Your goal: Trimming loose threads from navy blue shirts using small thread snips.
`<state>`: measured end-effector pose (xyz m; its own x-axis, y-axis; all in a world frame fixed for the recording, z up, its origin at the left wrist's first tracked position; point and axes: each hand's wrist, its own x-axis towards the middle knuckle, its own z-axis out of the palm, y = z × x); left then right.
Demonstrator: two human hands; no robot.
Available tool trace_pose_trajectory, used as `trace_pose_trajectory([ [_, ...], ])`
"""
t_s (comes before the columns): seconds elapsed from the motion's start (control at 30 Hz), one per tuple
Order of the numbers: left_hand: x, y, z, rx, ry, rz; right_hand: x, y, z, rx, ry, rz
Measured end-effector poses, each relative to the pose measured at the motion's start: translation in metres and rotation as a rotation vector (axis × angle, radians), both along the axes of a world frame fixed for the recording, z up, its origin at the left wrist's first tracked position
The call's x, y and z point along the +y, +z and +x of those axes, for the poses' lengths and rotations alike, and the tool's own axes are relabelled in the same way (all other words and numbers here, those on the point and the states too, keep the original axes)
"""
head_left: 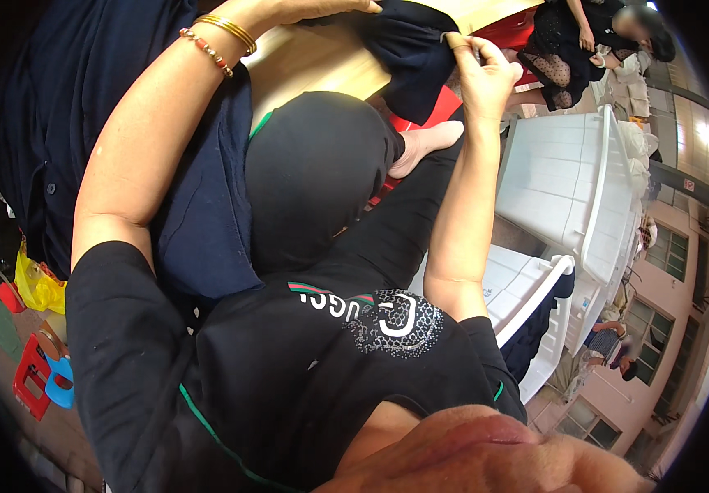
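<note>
My right hand (486, 78) pinches the edge of a dark navy cloth (416, 62) between thumb and fingers, above a pale wooden tabletop (321, 62). The cloth's lower part hangs down over the table's edge. At the top edge of the view is my left hand (317, 6), partly cut off, with a finger stretched out along the top of the same cloth. Gold bangles and a beaded bracelet (206, 52) circle my left wrist. A large heap of navy garments (42, 131) lies beside my left arm, and part of it drapes next to my raised knee.
White plastic bins (547, 172) stand on my right, one with dark cloth (535, 329) in it. A red stool (32, 374), a blue stool (60, 382) and a yellow bag (38, 283) are at the left. Another person (572, 49) sits at the upper right; someone else (609, 345) is farther back.
</note>
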<state>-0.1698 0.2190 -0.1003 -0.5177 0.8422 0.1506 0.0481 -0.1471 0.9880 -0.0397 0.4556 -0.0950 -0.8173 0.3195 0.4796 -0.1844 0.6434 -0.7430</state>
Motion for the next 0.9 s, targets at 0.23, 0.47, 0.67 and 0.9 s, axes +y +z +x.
trace_pose_trajectory([
  [0.23,-0.006,0.006,0.003,0.077,0.016,-0.04,-0.04,0.005,0.002,0.15,0.176,0.363],
  [0.47,-0.008,-0.011,-0.001,0.11,-0.088,0.204,-0.069,0.031,0.009,0.032,0.225,0.55],
  [0.67,-0.007,-0.007,-0.008,-0.069,-0.042,0.098,-0.076,0.031,0.001,0.082,0.174,0.567],
  [0.9,-0.009,0.02,0.016,0.227,0.1,-0.082,-0.046,0.005,0.017,0.189,0.166,0.043],
])
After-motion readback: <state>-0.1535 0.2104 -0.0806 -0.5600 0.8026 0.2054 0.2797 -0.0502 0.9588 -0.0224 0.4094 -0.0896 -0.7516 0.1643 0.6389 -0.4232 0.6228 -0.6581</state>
